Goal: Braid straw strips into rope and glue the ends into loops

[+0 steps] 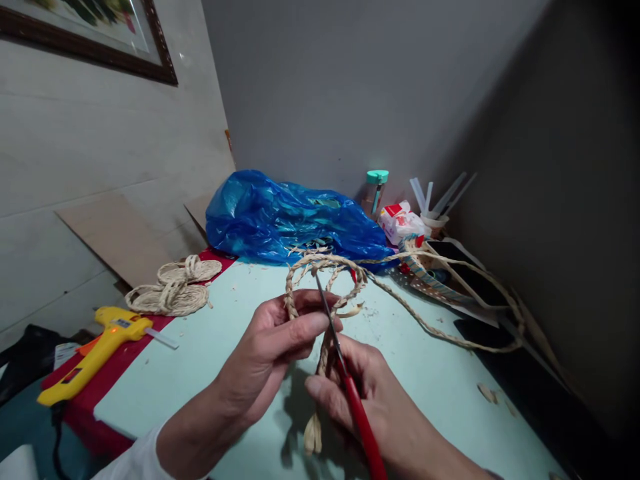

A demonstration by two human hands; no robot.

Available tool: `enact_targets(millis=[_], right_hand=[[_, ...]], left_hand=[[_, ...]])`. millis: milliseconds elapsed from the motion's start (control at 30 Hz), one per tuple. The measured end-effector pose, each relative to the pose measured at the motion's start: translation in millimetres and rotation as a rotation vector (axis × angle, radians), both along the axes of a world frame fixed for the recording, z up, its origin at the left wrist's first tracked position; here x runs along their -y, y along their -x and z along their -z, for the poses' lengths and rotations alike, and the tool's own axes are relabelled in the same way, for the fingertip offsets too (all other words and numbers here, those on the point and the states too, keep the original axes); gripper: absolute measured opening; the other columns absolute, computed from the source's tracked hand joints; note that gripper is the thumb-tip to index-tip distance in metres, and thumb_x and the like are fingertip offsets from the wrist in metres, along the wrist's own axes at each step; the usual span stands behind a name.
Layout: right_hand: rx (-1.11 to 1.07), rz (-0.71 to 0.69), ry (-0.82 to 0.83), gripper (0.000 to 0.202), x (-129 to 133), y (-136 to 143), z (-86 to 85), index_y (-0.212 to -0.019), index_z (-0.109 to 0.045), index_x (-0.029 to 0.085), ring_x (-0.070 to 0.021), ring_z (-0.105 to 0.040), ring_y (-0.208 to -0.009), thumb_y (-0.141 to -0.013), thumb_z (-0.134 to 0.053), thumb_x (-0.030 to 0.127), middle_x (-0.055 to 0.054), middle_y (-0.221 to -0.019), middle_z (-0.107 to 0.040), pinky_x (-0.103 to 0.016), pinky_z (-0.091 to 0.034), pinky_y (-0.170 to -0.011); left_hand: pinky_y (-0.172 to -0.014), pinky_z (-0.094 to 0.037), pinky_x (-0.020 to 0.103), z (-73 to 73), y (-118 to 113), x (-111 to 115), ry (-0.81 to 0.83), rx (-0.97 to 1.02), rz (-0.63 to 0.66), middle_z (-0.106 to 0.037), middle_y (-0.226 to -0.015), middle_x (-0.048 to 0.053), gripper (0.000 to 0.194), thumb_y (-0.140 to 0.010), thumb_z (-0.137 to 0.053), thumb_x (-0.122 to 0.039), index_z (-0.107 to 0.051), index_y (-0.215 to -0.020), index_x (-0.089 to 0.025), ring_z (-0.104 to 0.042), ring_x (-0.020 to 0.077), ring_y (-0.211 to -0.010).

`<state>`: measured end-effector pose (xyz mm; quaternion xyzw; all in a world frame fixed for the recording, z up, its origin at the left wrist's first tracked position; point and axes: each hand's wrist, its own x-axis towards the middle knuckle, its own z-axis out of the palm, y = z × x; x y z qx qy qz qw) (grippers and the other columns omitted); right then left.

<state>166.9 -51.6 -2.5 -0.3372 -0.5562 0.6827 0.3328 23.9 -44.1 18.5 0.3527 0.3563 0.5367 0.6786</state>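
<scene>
- left hand (280,340) fingers pinch braided rope (325,267) loop above table (200,347)
- right hand (365,393) grips red scissors (350,387), blades crossing rope beside left fingers

A person's 2 bare hands worked over a pale green table (210,353). The left hand (280,340) pinched a braided straw cord (330,267) that looped just beyond its fingertips. The right hand (365,393) gripped red-handled scissors (350,387), their blades pointing up across the loop. The cord's loose end hung below the hands, and the rest trailed away to the right of the hands. Left of the hands, a yellow glue gun (95,353) lay on a red cloth (100,387), with 2 coiled straw pieces (175,287) beyond it. Behind the loop sat a crumpled blue plastic bag (285,220), against a grey wall.
</scene>
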Motion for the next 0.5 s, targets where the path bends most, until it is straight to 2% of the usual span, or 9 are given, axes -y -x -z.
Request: enact_targets(millis=[100, 233, 367, 500], right_hand=[[-0.039, -0.061, 0.035, 0.040, 2.0, 0.0, 1.7, -0.077, -0.046, 0.019, -0.0034, -0.035, -0.040, -0.080, -0.071, 0.050, 0.009, -0.050, -0.042, -0.017, -0.026, -0.039], [-0.108, -0.157, 0.077, 0.042, 3.6, -4.5, 5.0, -0.076, -0.042, 0.019, -0.0020, -0.033, -0.041, -0.083, -0.068, 0.051, 0.009, -0.049, -0.041, -0.015, -0.023, -0.039], [-0.046, -0.130, 0.070, 0.049, 2.8, -7.1, 2.6, -0.072, -0.037, 0.020, -0.0014, -0.029, -0.042, -0.077, -0.074, 0.053, 0.011, -0.049, -0.034, -0.016, -0.020, -0.040], [0.100, -0.104, 0.002, 0.055, 1.2, -4.5, 1.2, -0.068, -0.035, 0.020, -0.0033, -0.024, -0.048, -0.076, -0.068, 0.063, 0.009, -0.055, -0.027, -0.019, -0.020, -0.045]], left_hand=[[-0.060, -0.041, 0.016, -1.2, 0.5, 0.0, 0.018, 0.031, 0.015, -0.067, -0.074, 0.002, 0.019, -0.067, -0.083, -0.022, -0.077, -0.085, -0.020, -0.057, 0.0085, -0.067], [-0.054, -0.038, 0.014, -2.0, 2.1, -1.3, 0.030, 0.058, -0.032, -0.062, -0.069, -0.001, 0.015, -0.065, -0.085, -0.018, -0.076, -0.077, -0.019, -0.049, 0.0040, -0.057], [-0.046, -0.028, 0.011, -2.8, 6.5, -4.1, 0.011, 0.120, -0.081, -0.063, -0.069, 0.001, 0.011, -0.072, -0.080, -0.017, -0.077, -0.082, -0.018, -0.038, 0.0014, -0.051], [-0.044, -0.026, 0.010, -5.3, 9.5, -5.2, -0.015, 0.161, -0.090, -0.064, -0.067, 0.001, 0.010, -0.071, -0.080, -0.018, -0.077, -0.080, -0.017, -0.034, 0.0004, -0.049]])
